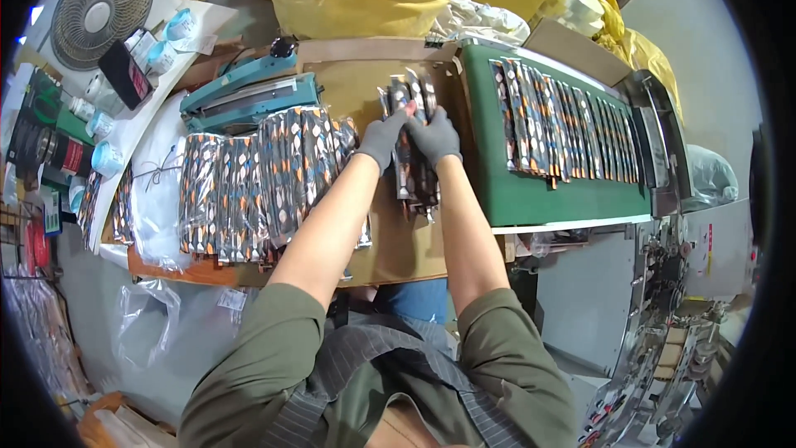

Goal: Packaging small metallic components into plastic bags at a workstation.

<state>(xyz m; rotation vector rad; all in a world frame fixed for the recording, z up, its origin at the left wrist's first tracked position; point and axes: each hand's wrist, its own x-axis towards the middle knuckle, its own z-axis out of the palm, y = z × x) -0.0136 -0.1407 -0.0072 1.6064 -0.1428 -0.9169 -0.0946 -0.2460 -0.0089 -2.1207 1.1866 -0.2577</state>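
Note:
In grey gloves, my left hand [384,138] and my right hand [435,136] press in from both sides on a bundle of slim dark sachets [404,168] patterned in orange and white. The bundle stands lengthwise on the brown work table [390,245], its ends showing beyond and below my fingers. To the left lie rows of the same sachets [240,191], packed side by side under clear plastic. On the right, a long row of loose sachets [564,120] rests on a green conveyor belt [539,201].
A teal bag sealer [249,91] sits behind the left rows. A white shelf [157,91] at far left carries a phone [126,75], tape rolls [105,158] and a fan [101,8]. Yellow bags [356,4] stand behind the table. Machinery [663,274] fills the right side.

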